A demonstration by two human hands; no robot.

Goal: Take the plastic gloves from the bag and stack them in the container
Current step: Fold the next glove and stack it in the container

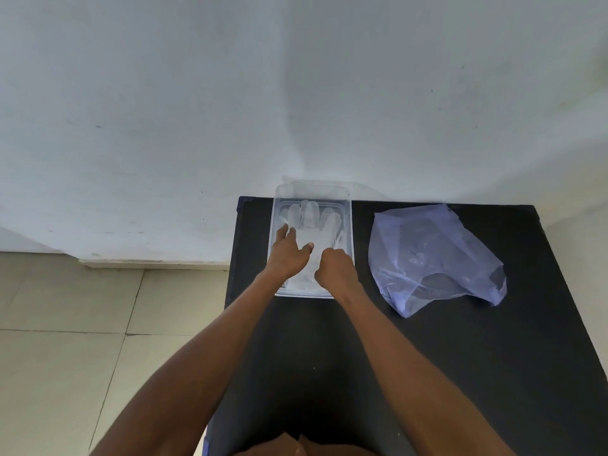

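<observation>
Gloves: clear plastic gloves [311, 225] lie flat in the container, finger parts pointing to its far end; at least one is plain, and how many lie under it cannot be told
Container: clear, rectangular container [349, 225] on the far left part of the tabletop [460, 357], its far end at the wall; what looks like a clear lid leans behind it, but this is hard to tell
Left hand: left hand [288, 255] is inside the container, palm down, fingers [283, 232] spread and pressing on the glove near the container's left wall; it grips nothing
Right hand: right hand [335, 266] is over the container's near right part, fingers curled in; whether they pinch the glove's cuff cannot be told
Bag: thin bluish bag [434, 258] lies crumpled to the right of the container, apart from it, mouth toward the near side; something pale seems to show through it, though whether gloves remain inside is unclear
Step in hand: by the look of it, smoothing a glove onto the stack
Progress: some gloves are already in the container; the bag may still hold more, so the task looks part done
Left to do: probably go back to the bag, draw the next glove, lay it on top
Writing: no brand, label or text can be read on bag, container or gloves
</observation>
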